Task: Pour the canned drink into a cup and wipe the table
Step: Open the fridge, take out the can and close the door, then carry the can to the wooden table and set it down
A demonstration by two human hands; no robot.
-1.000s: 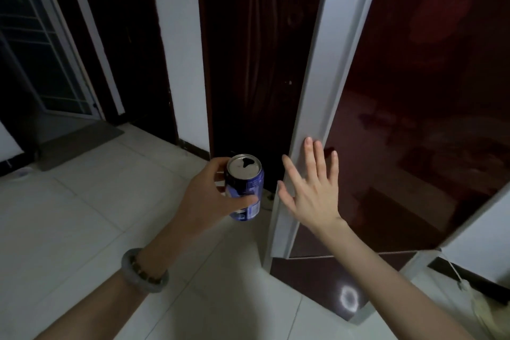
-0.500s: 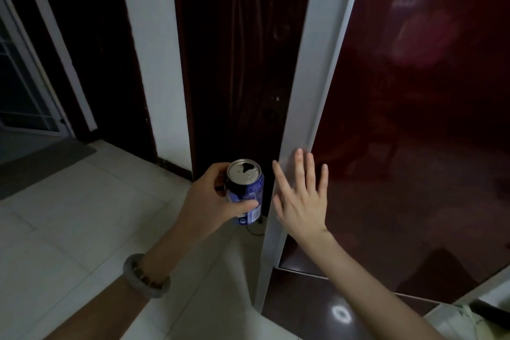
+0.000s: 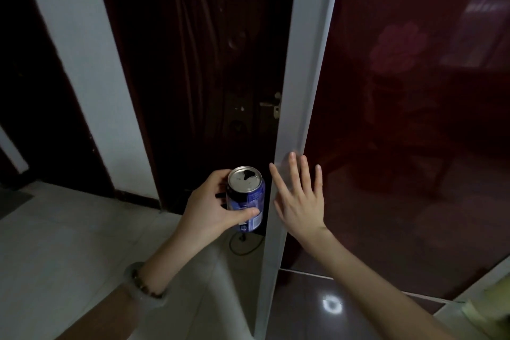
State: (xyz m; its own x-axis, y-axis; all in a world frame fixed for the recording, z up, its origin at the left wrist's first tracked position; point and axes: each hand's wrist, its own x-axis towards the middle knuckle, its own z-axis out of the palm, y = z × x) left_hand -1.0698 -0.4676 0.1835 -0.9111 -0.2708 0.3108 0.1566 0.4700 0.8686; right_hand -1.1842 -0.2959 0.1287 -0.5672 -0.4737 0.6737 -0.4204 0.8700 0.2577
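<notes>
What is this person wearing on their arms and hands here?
No sleeves or gloves on either arm. The left wrist carries a smooth pale grey-green bangle and, beside it, a string of small brown beads. The right hand and wrist show no jewellery.

The white frame (image 3: 303, 63) of the red panel (image 3: 414, 146) now stands steeper than a second ago, almost upright, and its lower end runs out of the picture. The right hand (image 3: 299, 207) lies a little further over onto the red panel. The can (image 3: 247, 199) in the left hand (image 3: 212, 210) is closer to the frame edge. The glass door at far left is gone from view, the mat (image 3: 11, 201) shows only a corner, and a metal handle (image 3: 269, 104) on the dark door (image 3: 193, 63) and a thin cable (image 3: 245, 247) on the floor come into view.
</notes>
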